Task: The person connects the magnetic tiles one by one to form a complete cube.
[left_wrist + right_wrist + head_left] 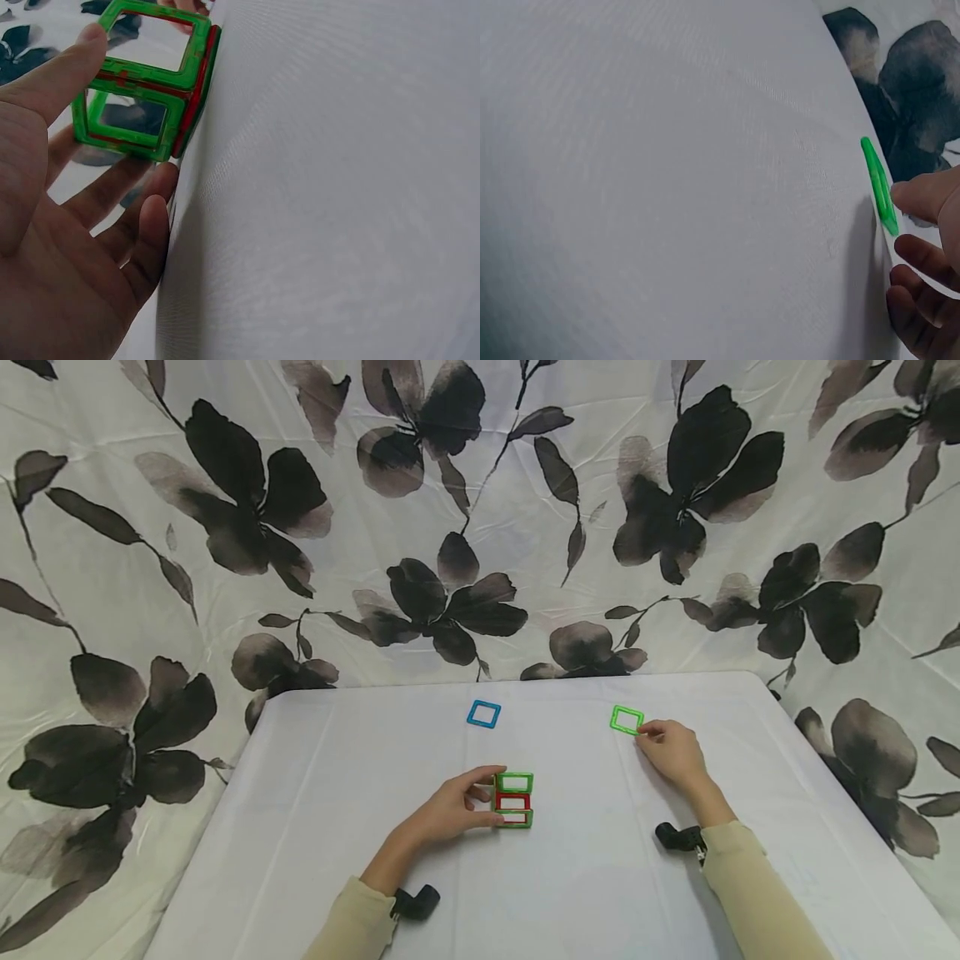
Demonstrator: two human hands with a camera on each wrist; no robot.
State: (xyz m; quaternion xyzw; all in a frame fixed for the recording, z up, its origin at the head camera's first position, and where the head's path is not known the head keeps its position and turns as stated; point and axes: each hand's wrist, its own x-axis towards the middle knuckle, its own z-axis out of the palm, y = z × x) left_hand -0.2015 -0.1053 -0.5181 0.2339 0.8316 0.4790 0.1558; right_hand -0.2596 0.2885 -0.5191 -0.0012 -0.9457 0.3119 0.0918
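A small box of square magnetic tiles [514,792], green and red with open centres, stands on the table beside my left hand [446,810]. My left thumb and a finger hold it from opposite sides. In the left wrist view, the thumb [94,45] lies on a green tile's edge, and the other fingers spread below the box. At the back right, my right hand [675,756] pinches a light green square tile [625,730] by its near corner. The right wrist view shows this tile [880,184] nearly edge-on, slightly above its shadow.
A blue square tile [481,725] lies near the table's back edge, left of the green one. The table [337,760] wears a white cloth. A curtain with dark flowers [450,602] hangs right behind it. Each wrist carries a black camera [417,903].
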